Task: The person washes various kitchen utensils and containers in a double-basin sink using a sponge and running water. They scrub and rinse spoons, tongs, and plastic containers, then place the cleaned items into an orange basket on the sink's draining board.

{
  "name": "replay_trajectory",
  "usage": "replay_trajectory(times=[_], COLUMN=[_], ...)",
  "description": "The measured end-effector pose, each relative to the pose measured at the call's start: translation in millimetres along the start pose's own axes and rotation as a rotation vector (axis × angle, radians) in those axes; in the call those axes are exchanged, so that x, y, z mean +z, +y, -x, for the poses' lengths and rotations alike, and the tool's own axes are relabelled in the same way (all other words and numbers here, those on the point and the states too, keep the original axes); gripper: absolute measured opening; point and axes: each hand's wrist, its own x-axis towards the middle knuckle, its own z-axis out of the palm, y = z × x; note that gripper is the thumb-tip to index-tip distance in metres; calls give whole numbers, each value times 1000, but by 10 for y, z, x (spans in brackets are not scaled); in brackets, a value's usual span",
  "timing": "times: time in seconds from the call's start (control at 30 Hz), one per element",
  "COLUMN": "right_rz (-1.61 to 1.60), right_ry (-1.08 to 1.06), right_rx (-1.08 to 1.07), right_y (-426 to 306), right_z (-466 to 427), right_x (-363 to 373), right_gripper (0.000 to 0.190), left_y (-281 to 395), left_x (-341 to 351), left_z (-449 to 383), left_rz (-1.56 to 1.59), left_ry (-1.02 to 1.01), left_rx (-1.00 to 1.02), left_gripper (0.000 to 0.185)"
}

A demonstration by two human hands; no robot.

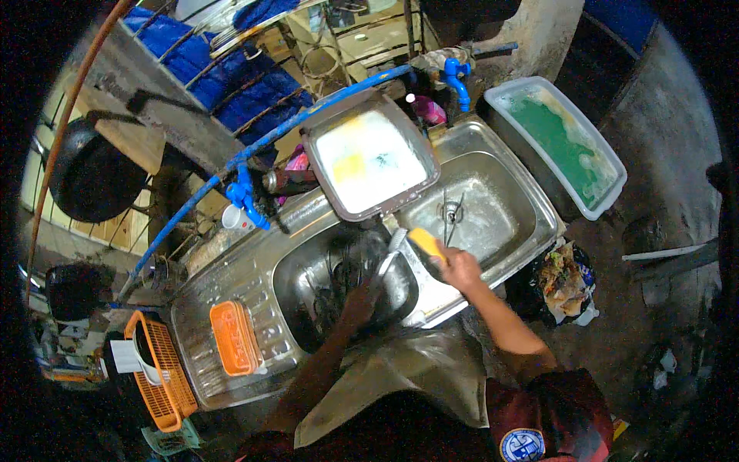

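My left hand [359,303], in shadow over the left basin [401,294] of the steel sink, grips a slim metal utensil [393,249]. The utensil's ridged head points up and away; its exact kind I cannot tell. In my right hand [461,269] is a yellow sponge [426,241] with a dark scouring side, held above the divider close beside that head. Dark, thin utensils [332,271] lie in the shaded left basin, partly hidden. Two thin sticks [452,222] rest by the drain of the wet right basin [491,202].
Behind the basins stands a brown tub [433,173] of whitish suds. Blue taps [242,193] hang from a blue pipe [340,95]. Orange baskets [234,341] sit on the drainboard. At right are a bin of green soapy water [615,185] and a rubbish bag [519,297].
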Motion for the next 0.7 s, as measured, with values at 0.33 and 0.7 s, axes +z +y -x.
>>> replay_trajectory(times=[0.33,0.7], right_rz=[-406,-672], right_ry=[450,215], right_rx=[451,617], right_y=[524,-858], right_z=[434,845], right_x=[-853,-862], right_gripper=[51,55], left_y=[1688,1542], left_x=[-1026,1240], left_z=[-1499,-3127], left_rz=[166,124], left_ry=[190,-414], left_rx=[-59,-401], left_gripper=[33,36])
